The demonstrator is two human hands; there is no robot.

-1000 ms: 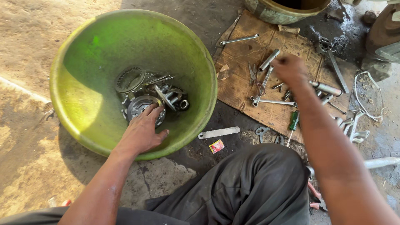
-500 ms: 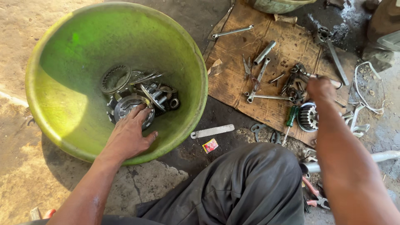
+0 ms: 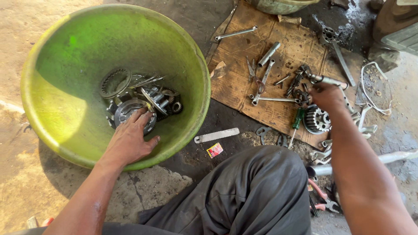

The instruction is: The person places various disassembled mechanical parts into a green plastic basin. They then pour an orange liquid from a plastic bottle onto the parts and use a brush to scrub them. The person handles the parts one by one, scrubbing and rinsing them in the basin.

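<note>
A big green plastic basin (image 3: 56, 126) sits on the ground at the left. In its bottom lie oily metal engine parts: a toothed ring (image 3: 114, 82), gears (image 3: 173, 104) and a round clutch drum (image 3: 130, 111). My left hand (image 3: 130, 141) reaches over the near rim and its fingers rest on the drum. My right hand (image 3: 327, 96) is over a brown cardboard sheet (image 3: 235, 87) at the right, fingers closed around a metal socket tool (image 3: 328, 80). Just below that hand lies a toothed clutch hub (image 3: 316, 119).
Wrenches, pliers (image 3: 254, 74), a green-handled screwdriver (image 3: 297, 122) and sockets are scattered on the cardboard. A flat metal file (image 3: 216, 135) and a small red packet (image 3: 214, 150) lie on the ground by my dark trouser knee (image 3: 257, 191). White wire (image 3: 370, 87) lies at the right.
My right hand has moved toward me and to the right across the cardboard and taken hold of the socket tool. My left hand stays on the parts in the basin.
</note>
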